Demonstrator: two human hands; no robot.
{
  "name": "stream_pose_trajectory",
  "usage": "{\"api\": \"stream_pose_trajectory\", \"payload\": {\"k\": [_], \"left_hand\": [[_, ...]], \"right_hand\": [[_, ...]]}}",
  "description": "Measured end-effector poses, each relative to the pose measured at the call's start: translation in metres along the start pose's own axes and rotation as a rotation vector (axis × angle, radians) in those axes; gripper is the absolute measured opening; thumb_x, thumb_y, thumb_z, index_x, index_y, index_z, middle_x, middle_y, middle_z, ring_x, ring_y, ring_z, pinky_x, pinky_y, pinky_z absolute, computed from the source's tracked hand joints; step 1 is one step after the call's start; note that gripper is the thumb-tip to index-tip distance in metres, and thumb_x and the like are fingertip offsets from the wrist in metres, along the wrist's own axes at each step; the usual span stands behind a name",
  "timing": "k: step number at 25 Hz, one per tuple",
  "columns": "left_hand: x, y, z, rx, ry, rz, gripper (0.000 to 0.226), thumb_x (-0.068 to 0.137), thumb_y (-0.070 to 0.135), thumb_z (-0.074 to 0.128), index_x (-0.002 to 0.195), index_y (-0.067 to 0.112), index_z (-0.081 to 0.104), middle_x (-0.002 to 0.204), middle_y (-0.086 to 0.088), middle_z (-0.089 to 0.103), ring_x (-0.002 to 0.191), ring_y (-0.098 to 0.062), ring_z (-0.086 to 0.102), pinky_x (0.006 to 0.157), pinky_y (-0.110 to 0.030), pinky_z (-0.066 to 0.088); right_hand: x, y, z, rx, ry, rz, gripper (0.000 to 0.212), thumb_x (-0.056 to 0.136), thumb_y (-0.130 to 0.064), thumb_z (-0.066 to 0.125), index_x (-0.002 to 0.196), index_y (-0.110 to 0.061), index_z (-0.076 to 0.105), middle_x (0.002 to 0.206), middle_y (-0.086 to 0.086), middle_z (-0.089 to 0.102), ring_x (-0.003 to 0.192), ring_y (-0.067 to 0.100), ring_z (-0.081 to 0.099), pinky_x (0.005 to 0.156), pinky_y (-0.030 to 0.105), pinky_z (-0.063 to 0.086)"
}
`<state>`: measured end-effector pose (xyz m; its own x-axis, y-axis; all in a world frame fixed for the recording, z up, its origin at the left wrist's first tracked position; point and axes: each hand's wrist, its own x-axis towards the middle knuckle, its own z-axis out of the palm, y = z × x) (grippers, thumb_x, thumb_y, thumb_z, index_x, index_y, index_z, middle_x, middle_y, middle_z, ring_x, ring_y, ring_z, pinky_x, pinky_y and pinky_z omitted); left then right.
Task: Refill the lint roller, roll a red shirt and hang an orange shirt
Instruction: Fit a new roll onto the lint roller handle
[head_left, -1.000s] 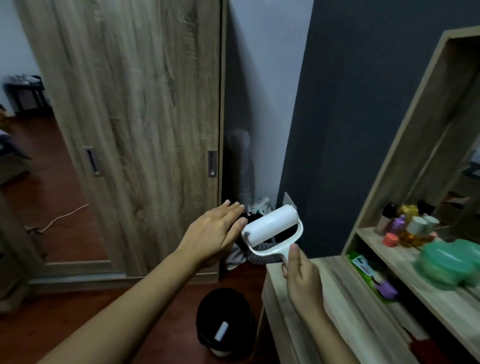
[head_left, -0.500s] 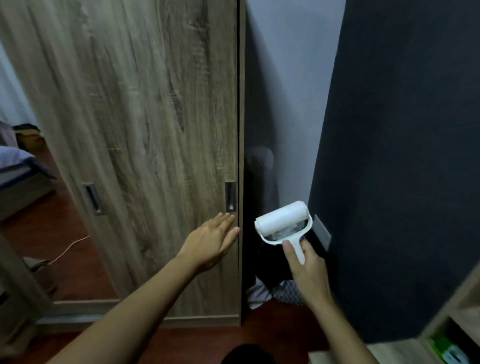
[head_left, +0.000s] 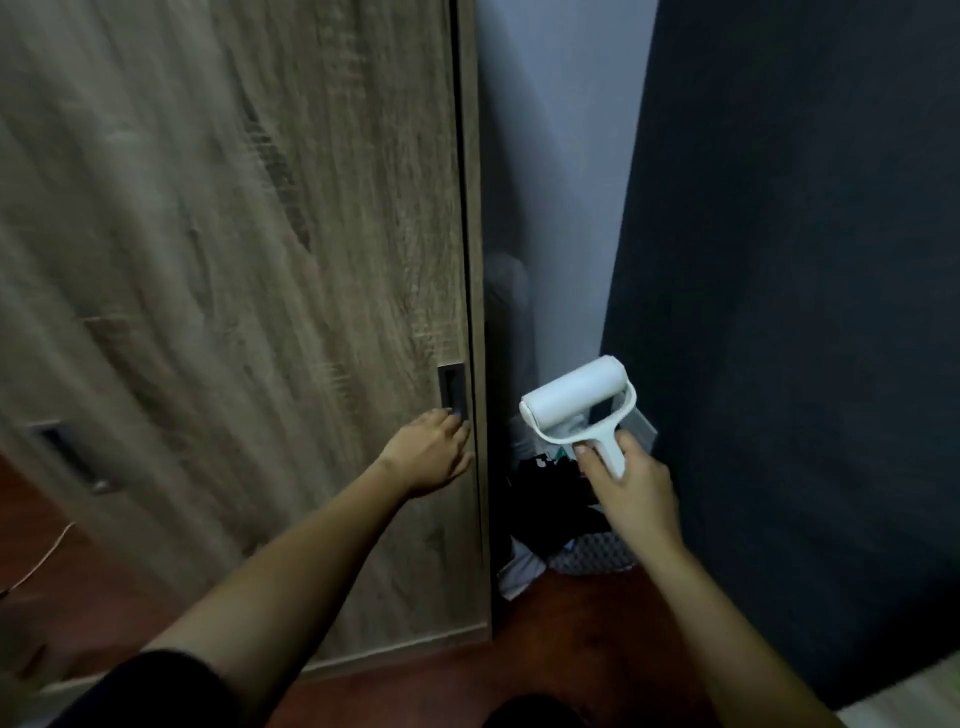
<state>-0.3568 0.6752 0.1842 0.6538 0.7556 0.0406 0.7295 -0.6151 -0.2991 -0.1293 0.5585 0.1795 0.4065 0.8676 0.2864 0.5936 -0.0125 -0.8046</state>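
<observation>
While the right hand (head_left: 631, 486) keeps its fingers wrapped round the handle of the white plastic lint roller (head_left: 576, 402), holding the fresh white roll up and tilted just right of the door edge, the left hand (head_left: 434, 452) has moved forward since a second ago: then it hovered, open and flat, short of the door; now its fingertips reach into the lower end of the dark recessed pull (head_left: 452, 392) of the grey-brown wood-grain sliding wardrobe door (head_left: 260, 260), fingers loosely curled, gripping nothing else. Beyond, a dark heap of clothes (head_left: 561, 499) lies in the gap by the pale wall. Refilling looks done; opening the wardrobe for the shirts, neither one visible, seems next.
</observation>
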Motion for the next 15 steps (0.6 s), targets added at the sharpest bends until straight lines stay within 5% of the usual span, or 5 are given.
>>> {"api": "stream_pose_trajectory", "payload": {"k": [5,10,15], "left_hand": [[0.08,-0.043,0.022,0.224,-0.07,0.271,0.04,0.097,0.02,0.029,0.121,-0.001,0.053,0.126,-0.02,0.051,0.117,-0.034,0.044,0.104,-0.039,0.028],[0.107,-0.071,0.044,0.393,-0.068,0.456,0.037,0.095,0.02,0.035,0.118,0.006,0.059,0.127,-0.017,0.053,0.116,-0.033,0.043,0.097,-0.04,0.032],[0.106,-0.075,0.05,0.363,-0.006,0.476,0.039,0.096,0.018,0.032,0.12,0.003,0.059,0.134,-0.017,0.048,0.119,-0.033,0.041,0.096,-0.04,0.033]], "right_hand": [[0.029,-0.008,0.024,-0.033,0.082,0.065,0.023,0.079,-0.052,0.057,0.083,-0.03,0.054,0.064,-0.011,0.06,0.063,0.012,0.061,0.054,0.029,0.045],[0.034,-0.011,0.058,-0.038,0.153,0.138,0.021,0.081,-0.045,0.061,0.073,-0.028,0.052,0.06,-0.007,0.058,0.057,0.01,0.058,0.049,0.026,0.039],[0.038,-0.024,0.077,-0.051,0.15,0.152,0.02,0.083,-0.044,0.06,0.075,-0.027,0.052,0.062,-0.007,0.058,0.059,0.012,0.058,0.049,0.026,0.038]]}}
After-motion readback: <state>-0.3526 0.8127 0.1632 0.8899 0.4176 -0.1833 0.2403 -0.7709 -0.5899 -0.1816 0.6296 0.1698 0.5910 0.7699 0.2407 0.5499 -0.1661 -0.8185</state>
